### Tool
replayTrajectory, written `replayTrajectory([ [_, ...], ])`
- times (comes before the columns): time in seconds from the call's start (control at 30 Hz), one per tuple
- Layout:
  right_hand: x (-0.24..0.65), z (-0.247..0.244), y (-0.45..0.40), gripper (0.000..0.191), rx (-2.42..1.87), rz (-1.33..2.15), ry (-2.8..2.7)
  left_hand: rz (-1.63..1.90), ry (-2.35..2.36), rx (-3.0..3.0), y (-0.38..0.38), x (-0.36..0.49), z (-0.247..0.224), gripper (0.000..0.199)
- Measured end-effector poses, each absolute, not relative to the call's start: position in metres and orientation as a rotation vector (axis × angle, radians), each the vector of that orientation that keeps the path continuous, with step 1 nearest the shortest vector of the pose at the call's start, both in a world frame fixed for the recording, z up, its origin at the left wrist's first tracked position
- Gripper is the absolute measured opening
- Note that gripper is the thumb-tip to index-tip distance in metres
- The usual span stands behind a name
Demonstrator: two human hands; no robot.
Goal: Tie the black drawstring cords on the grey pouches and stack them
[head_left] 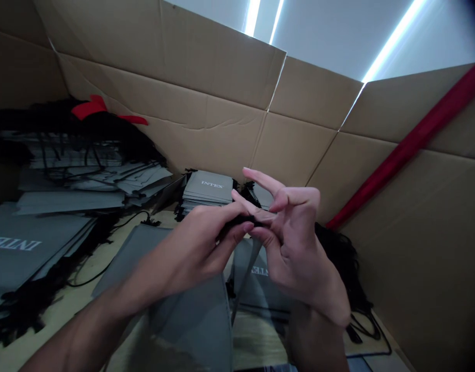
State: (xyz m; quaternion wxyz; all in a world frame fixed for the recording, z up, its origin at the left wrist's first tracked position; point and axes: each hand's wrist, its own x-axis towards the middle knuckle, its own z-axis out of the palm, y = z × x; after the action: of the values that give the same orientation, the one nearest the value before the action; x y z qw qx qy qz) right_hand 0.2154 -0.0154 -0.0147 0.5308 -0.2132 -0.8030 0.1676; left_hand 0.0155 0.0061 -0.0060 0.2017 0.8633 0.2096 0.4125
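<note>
Now both hands are right in front of the INTEX-printed stack, and it's close finger work! The left hand pinches black cording between thumb and fingers; the right hand meets it, thumb and a bent finger closed on the same dark bunch, other fingers raised. Below them, nearer the wearer than that stack, hangs the gray fabric pouch, its narrow edge dropping from the grip.

So where's the danger? The grip looks small, and the cording is bunched, so a strand could slide out if either thumb eases; how it is threaded is hidden by the fingers. Pull unevenly, and the pouch could well twist or its top edge pucker. The hanging fabric has little support, so its weight may drag on the pinch.

Watch the surroundings too! Left of the INTEX-printed stack, a loose black cord runs beside a flat gray pouch; a sleeve of fabric swinging that way might snag it. Farther left, the tall pile of gray pouches has uneven edges and could slip if knocked. Off to the right of the landmark stack, a tangled black cord heap sits behind the right wrist, and its loops might catch on a backward sweep.
</note>
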Motion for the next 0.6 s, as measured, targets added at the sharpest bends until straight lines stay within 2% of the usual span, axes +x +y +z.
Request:
replayTrajectory([
  [0.2, 0.218, -0.005, -0.019, 0.036, -0.749, 0.535, -1.806, 1.256, 0.525, 2.312, 0.008, 0.012, -0.004, 0.019],
  [0.37, 0.221, 0.002, -0.020, 0.009, -0.883, 0.450, -1.753, 1.229, 0.638, 2.283, 0.006, 0.010, 0.001, 0.033],
  [0.47, 0.225, 0.003, -0.021, 0.014, -0.846, 0.419, -1.657, 1.189, 0.743, 2.290, 0.006, 0.009, 0.000, 0.040],
  [0.6, 0.231, 0.005, -0.025, 0.014, -0.832, 0.393, -1.624, 1.100, 0.709, 2.267, 0.008, 0.005, -0.005, 0.038],
])
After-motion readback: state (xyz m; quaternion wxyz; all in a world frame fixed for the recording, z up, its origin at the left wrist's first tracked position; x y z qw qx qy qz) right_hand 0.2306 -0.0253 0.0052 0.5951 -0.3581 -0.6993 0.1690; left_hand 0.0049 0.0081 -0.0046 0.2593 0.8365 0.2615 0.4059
